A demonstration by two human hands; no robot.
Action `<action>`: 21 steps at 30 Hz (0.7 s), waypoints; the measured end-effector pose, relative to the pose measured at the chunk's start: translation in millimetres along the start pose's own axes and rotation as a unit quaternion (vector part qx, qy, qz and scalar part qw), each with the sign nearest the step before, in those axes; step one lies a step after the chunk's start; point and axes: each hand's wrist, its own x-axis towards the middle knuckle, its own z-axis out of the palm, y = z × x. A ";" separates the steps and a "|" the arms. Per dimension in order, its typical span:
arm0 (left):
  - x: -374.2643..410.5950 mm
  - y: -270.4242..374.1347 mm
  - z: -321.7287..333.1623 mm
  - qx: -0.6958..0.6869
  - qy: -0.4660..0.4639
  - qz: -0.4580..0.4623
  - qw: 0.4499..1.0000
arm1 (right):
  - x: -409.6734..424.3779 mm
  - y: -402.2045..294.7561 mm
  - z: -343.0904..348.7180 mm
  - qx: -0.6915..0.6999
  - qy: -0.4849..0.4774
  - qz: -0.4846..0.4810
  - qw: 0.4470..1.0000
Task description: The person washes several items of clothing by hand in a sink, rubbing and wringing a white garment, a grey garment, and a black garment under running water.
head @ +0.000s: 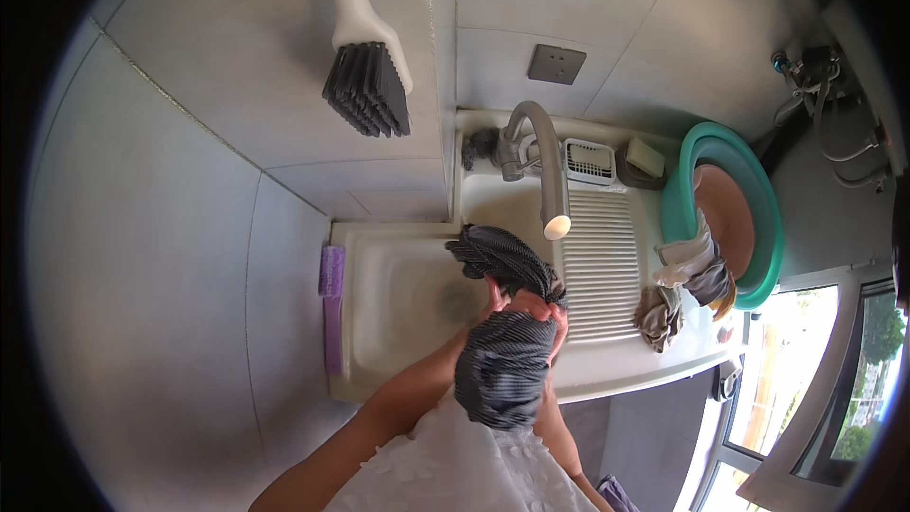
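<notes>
A dark grey, finely striped cloth (503,370), perhaps a garment, is bunched between both of my hands over the right side of the sink basin (398,284). My left hand (495,299) grips its narrowed middle from the left. From the right, my right hand (558,323) closes around the same gathered part. One end of the cloth spreads towards the faucet (544,163), while a rounded bulge hangs on my side, in front of my white top. Folds hide some of my fingers. No water shows at the spout.
Right of the basin is a ribbed washboard (601,263). Crumpled cloths (660,316) lie beside a green tub (672,206). A soap dish (590,162) and a soap bar (645,158) sit behind. A purple brush (332,309) rests on the left rim; another brush (368,85) hangs high.
</notes>
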 end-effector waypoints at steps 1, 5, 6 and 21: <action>9.3 1.3 7.1 0.013 0.003 0.044 0.999 | -4.9 -0.1 1.1 0.039 0.001 0.005 0.999; 26.0 27.2 -5.9 0.117 0.077 0.139 0.980 | -24.1 -4.6 0.8 0.194 0.015 0.030 0.980; 26.5 35.9 -12.3 0.121 0.085 0.113 0.982 | -27.0 -7.4 2.9 0.232 0.017 0.035 0.972; 52.3 69.4 29.4 0.851 0.167 0.196 0.458 | 47.3 -87.4 -13.0 -0.944 0.214 0.128 0.218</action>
